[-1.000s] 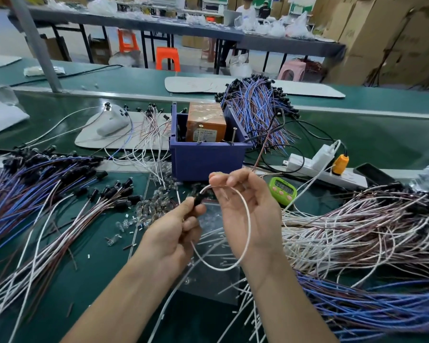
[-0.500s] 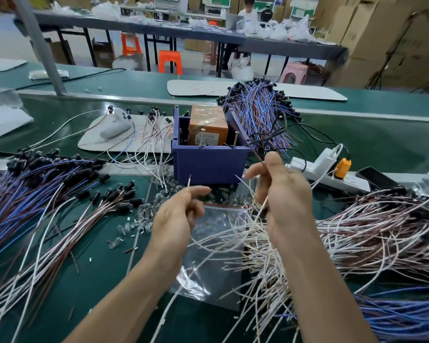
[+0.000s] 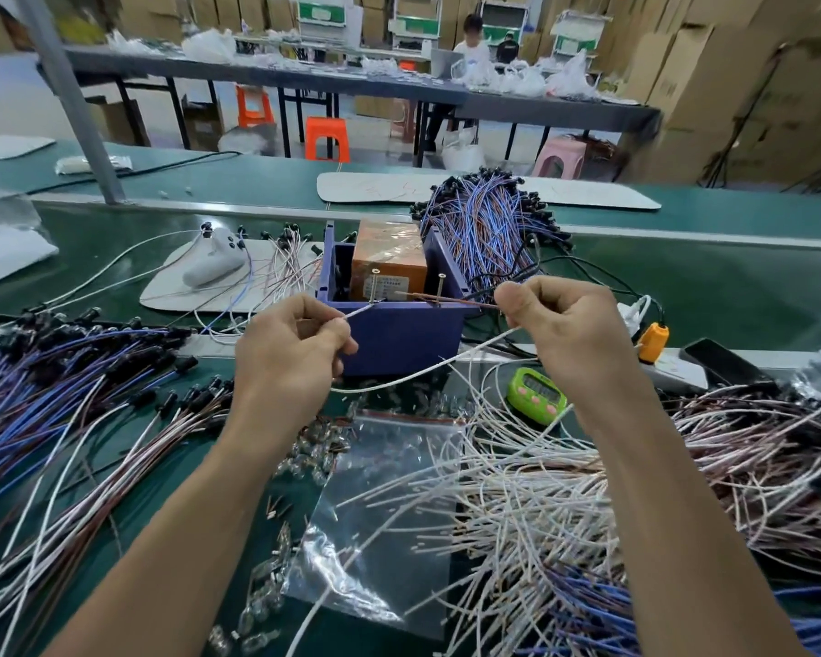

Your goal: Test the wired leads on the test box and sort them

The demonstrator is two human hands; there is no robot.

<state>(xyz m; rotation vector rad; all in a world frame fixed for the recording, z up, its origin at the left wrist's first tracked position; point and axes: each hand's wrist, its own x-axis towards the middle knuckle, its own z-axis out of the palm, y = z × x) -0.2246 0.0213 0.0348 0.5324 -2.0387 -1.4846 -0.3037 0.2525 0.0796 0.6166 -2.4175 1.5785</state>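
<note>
Testing step: left hand (image 3: 290, 353) pinches the white wire (image 3: 423, 368), right hand (image 3: 570, 334) the brown wire (image 3: 446, 300), at the test box (image 3: 399, 346) screws (image 3: 442, 287); next move likely requires steady contact.

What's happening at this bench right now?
A person is testing a lead. The left hand pinches a white wire end, the right hand a brown wire end, both pointed at the screws on the blue test box. Whether they touch is unclear. On either side lie piles of leads.

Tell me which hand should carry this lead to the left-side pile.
Likely the left hand: it pinches the lead beside that pile; the right hand, holding its other end, is farther right.
</note>
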